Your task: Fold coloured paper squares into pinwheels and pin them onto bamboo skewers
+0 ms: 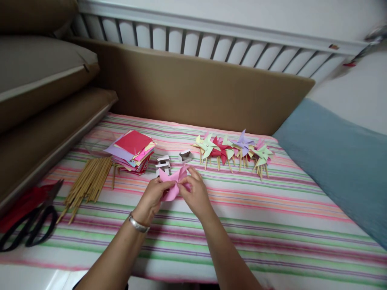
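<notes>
Between my two hands is a pink paper pinwheel point(171, 195), its blades folded in toward the middle. My left hand point(152, 197) grips it from the left, thumb pressed at the centre. From the right, my right hand point(195, 191) pinches it near the centre with thumb and fingers. Whether a pin is in the fingertips I cannot make out. Just beyond the hands stand small open white boxes point(163, 160), and another small box point(185, 156) sits a little to the right. A stack of coloured paper squares point(134, 143) lies to the left of them.
Bamboo sticks point(90, 177) lie in a pile at left, with black-handled scissors point(39, 221) and something red point(12, 205) beside them. Several finished pinwheels point(222, 149) on sticks lie at back right. A striped cloth point(272, 225) covers the surface; a brown panel point(193, 88) rises behind.
</notes>
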Demonstrator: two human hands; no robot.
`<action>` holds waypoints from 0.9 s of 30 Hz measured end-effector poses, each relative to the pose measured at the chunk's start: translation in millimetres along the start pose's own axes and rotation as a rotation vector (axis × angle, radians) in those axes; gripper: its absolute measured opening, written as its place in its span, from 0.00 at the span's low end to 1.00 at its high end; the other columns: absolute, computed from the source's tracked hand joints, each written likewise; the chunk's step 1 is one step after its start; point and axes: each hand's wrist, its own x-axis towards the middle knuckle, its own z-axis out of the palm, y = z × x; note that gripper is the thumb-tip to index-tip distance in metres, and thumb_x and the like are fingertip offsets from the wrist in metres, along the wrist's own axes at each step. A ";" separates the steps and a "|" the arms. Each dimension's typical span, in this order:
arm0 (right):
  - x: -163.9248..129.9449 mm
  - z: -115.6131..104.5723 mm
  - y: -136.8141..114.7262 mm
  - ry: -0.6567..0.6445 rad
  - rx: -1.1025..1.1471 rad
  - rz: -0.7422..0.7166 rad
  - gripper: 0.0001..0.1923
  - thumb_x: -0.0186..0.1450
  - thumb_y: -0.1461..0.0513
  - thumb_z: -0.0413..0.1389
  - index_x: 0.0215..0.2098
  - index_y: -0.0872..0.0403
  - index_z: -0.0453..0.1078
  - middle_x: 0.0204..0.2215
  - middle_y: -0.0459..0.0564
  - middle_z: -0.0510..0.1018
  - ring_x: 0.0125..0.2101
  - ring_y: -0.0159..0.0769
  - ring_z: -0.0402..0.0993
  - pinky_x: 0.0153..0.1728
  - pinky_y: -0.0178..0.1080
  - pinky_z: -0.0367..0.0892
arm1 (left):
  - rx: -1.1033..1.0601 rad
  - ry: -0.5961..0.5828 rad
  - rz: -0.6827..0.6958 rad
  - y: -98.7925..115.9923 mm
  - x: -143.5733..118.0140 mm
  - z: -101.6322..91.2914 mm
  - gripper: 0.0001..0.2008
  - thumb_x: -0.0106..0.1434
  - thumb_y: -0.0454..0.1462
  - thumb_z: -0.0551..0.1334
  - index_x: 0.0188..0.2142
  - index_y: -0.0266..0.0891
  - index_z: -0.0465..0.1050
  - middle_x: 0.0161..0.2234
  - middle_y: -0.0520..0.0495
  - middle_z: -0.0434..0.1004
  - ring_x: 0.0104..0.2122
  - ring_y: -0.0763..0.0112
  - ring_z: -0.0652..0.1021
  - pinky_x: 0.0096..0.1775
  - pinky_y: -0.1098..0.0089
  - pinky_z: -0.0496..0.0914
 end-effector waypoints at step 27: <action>6.1 -25.8 5.5 -0.031 0.394 0.246 0.35 0.54 0.61 0.58 0.59 0.47 0.53 0.50 0.54 0.71 0.52 0.42 0.66 0.50 0.47 0.62 | 0.294 0.003 0.030 10.0 -1.9 -1.6 0.08 0.38 0.32 0.67 0.23 0.32 0.76 0.21 0.47 0.77 0.21 0.71 0.73 0.27 0.72 0.64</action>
